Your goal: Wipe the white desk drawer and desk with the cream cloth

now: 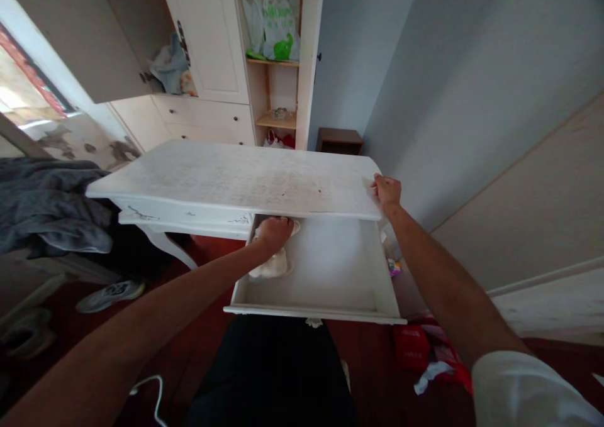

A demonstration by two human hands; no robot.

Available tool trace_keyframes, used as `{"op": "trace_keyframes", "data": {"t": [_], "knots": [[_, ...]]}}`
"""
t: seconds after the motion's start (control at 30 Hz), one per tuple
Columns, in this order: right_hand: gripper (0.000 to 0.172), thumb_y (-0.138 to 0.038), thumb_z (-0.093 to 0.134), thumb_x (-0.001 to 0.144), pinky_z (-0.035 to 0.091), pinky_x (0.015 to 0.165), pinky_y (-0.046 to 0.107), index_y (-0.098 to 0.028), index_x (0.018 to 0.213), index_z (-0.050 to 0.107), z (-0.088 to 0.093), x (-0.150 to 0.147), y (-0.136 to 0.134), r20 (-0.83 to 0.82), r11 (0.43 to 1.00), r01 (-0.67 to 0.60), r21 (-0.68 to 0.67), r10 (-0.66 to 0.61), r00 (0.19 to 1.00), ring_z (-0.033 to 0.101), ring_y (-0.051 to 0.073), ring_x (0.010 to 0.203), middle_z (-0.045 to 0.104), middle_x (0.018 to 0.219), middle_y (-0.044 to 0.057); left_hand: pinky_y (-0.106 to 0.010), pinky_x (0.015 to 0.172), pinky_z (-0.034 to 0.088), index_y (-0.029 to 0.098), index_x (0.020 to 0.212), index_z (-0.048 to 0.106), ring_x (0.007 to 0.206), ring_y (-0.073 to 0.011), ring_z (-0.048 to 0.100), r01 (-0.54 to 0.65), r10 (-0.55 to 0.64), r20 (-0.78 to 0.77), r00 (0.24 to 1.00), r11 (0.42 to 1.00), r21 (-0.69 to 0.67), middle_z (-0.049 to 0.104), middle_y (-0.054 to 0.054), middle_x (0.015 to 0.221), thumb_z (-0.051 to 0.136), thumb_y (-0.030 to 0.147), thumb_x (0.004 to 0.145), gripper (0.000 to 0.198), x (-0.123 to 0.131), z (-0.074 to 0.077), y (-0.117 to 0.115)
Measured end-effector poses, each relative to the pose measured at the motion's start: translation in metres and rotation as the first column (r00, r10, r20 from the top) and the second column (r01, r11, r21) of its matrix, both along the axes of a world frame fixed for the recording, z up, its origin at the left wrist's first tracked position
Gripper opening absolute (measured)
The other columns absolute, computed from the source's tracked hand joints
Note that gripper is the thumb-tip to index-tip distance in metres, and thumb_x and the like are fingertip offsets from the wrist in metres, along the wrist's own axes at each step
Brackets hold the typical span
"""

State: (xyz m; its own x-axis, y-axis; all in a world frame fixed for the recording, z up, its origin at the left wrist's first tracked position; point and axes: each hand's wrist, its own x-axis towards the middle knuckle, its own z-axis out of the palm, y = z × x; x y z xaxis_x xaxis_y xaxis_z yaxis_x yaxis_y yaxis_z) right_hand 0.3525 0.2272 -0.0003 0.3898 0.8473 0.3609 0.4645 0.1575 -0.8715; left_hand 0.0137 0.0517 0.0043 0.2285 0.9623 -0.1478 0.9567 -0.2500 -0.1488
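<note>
Left arm: the forearm extends from the near left corner toward the far right and reaches into the drawer (340,270). The left hand (276,233) is turned back upward, its fingers curled closed on the cream cloth (271,268); the palm is hidden. The cloth is inside the drawer at its left side, visible on the near side of the hand and just beyond the fingers.

Right arm: the forearm extends from the near right toward the far left. The right hand (387,192) is positioned at the right end of the white surface (226,169), fingers bent and touching the edge; whether it grips cannot be told.

The drawer stands open toward the near side, below the right part of the surface. A shoe (111,296) rests on the floor at left
</note>
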Motion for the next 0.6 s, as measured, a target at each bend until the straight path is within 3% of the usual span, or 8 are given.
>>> {"op": "trace_keyframes", "data": {"t": [0.1, 0.23, 0.43, 0.6], "knots": [[0.037, -0.037, 0.061, 0.090, 0.036, 0.047, 0.021, -0.017, 0.059, 0.063, 0.002, -0.002, -0.002, -0.051, 1.000, 0.017, 0.006, -0.016, 0.999, 0.043, 0.009, 0.040, 0.047, 0.039, -0.004, -0.051, 0.081, 0.054, 0.006, 0.145, 0.057, 0.118, -0.0434, 0.063, -0.025, 0.028, -0.039, 0.999, 0.996, 0.089, 0.058, -0.032, 0.136, 0.027, 0.007, 0.098, 0.056, -0.005, -0.016, 0.004], [0.036, -0.034, 0.063, 0.089, 0.035, 0.045, 0.021, -0.018, 0.058, 0.063, 0.004, -0.004, -0.003, -0.084, 1.000, 0.026, -0.008, -0.027, 0.996, 0.042, 0.009, 0.038, 0.046, 0.039, -0.004, -0.057, 0.083, 0.055, -0.001, 0.147, 0.053, 0.122, -0.0480, 0.061, -0.106, 0.113, -0.061, 0.992, 0.989, 0.103, 0.057, -0.036, 0.136, 0.033, 0.004, 0.098, 0.054, -0.002, -0.030, 0.020], [0.034, -0.034, 0.063, 0.087, 0.035, 0.044, 0.021, -0.017, 0.057, 0.063, 0.004, -0.004, -0.003, -0.116, 1.000, 0.018, 0.004, -0.017, 0.993, 0.042, 0.009, 0.037, 0.047, 0.039, -0.005, -0.055, 0.083, 0.059, -0.005, 0.127, 0.068, 0.116, -0.0440, 0.067, -0.282, 0.281, -0.016, 0.959, 0.958, -0.047, 0.066, -0.035, 0.124, 0.043, -0.003, 0.089, 0.046, 0.013, -0.024, 0.043], [0.034, -0.036, 0.064, 0.088, 0.036, 0.044, 0.021, -0.017, 0.060, 0.064, 0.002, -0.001, -0.001, -0.118, 1.000, 0.024, -0.007, -0.024, 0.993, 0.041, 0.009, 0.037, 0.047, 0.040, -0.005, -0.050, 0.084, 0.061, -0.001, 0.133, 0.067, 0.118, -0.0414, 0.067, -0.296, 0.296, -0.016, 0.955, 0.948, -0.115, 0.066, -0.033, 0.127, 0.052, 0.006, 0.090, 0.045, 0.009, -0.014, 0.030]]}}
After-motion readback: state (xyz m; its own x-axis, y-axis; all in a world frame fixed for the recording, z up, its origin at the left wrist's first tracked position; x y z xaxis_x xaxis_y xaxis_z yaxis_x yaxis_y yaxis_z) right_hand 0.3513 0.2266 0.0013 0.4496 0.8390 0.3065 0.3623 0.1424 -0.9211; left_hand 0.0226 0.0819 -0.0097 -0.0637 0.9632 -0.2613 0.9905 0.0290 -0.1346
